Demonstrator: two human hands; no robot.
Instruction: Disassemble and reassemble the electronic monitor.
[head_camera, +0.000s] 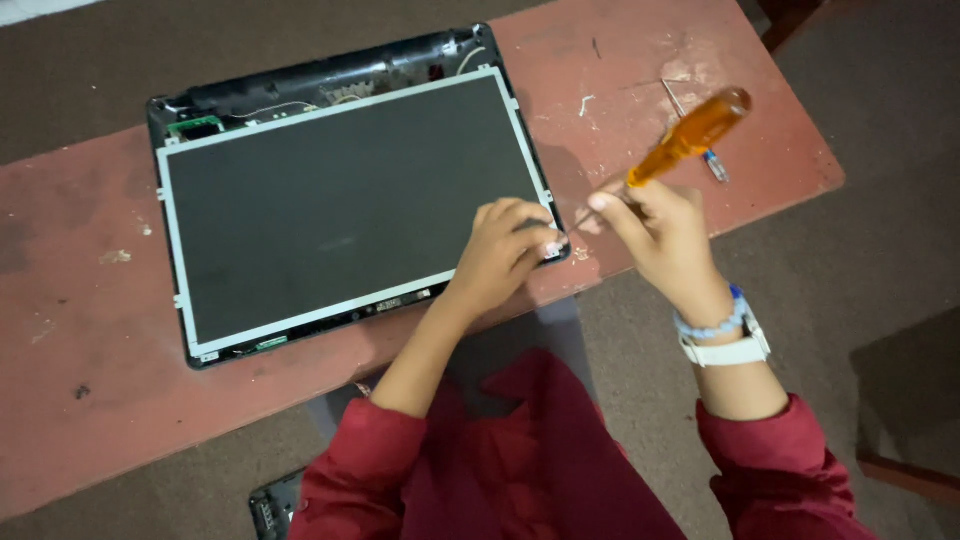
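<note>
Red-brown table (90, 330), scuffed and flecked with pale marks, bearing an opened laptop lid (350, 75) with its bezel off. Dark screen panel (340, 205) in a silver metal frame lies face up in the black lid, occupying the middle of the table; exposed wires and a small green board show along the far edge. Left hand (505, 250) rests palm down on the panel's near right corner, fingers curled over the frame edge and pressing rather than gripping anything. Right hand (660, 230), just right of that corner, is closed around an orange-handled screwdriver (690, 135); the handle slants up to the far right, and the tip, largely hidden behind the fingers, appears to point at the same corner. Second, smaller tool (712, 163) with a thin metal shaft lies on the table beyond the right hand. Right wrist carries a white strap and a bead bracelet. Dark red sleeves frame the near edge.
</note>
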